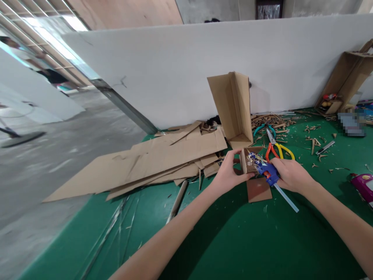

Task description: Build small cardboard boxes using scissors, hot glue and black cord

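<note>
My left hand (229, 173) is closed around a small cardboard piece (247, 162), holding it upright on the green table (221, 241). My right hand (290, 175) grips a blue hot glue gun (266, 170) with an orange trigger; its nozzle points at the cardboard piece. A clear glue stick (287, 199) sticks out of the back of the gun. A flat brown cardboard square (258, 189) lies under both hands.
A tall folded cardboard form (233, 107) stands against the white wall (175, 70). Flat cardboard sheets (151, 163) lie to the left. Scissors with red and yellow handles (276, 147), teal-handled pliers (264, 127) and cardboard scraps lie behind my hands. A pink object (364, 188) sits at the right edge.
</note>
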`<state>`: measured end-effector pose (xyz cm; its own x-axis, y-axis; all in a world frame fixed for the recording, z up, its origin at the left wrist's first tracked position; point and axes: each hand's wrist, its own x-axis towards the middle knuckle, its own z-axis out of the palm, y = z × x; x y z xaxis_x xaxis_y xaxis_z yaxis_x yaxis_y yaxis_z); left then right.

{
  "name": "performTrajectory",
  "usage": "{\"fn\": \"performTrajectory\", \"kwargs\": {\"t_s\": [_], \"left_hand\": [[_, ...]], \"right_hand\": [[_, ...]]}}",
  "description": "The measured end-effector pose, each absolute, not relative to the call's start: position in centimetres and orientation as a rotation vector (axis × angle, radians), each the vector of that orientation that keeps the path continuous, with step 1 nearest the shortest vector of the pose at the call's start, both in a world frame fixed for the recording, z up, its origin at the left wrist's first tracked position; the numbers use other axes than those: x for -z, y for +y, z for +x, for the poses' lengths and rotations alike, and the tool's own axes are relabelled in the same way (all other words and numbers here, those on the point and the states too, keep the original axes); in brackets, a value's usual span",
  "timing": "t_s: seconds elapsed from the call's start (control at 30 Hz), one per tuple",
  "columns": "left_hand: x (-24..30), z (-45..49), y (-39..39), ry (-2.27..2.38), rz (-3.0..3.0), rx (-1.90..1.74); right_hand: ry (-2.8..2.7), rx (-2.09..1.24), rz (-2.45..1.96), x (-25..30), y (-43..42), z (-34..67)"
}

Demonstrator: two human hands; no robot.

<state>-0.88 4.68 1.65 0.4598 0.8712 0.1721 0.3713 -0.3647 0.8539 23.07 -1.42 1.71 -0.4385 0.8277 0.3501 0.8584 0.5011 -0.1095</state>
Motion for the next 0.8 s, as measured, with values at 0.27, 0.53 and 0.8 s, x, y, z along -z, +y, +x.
{"fn": "performTrajectory", "kwargs": {"t_s": [0.27, 0.53, 0.8], "left_hand": [[-1.56, -1.04, 4.81, 1.069, 1.945, -0.820], [-1.77, -1.15, 4.95, 1.098, 1.930, -0.824], [-2.03, -1.19, 4.98, 1.106, 1.924, -0.829]], "right_hand": [[-2.413, 0.120, -1.470, -1.88, -1.38, 23.22], [-2.384, 0.158, -1.455, -1.58, -1.26, 23.38], [-2.368, 0.193, -1.441, -1.57, -1.17, 23.50]]}}
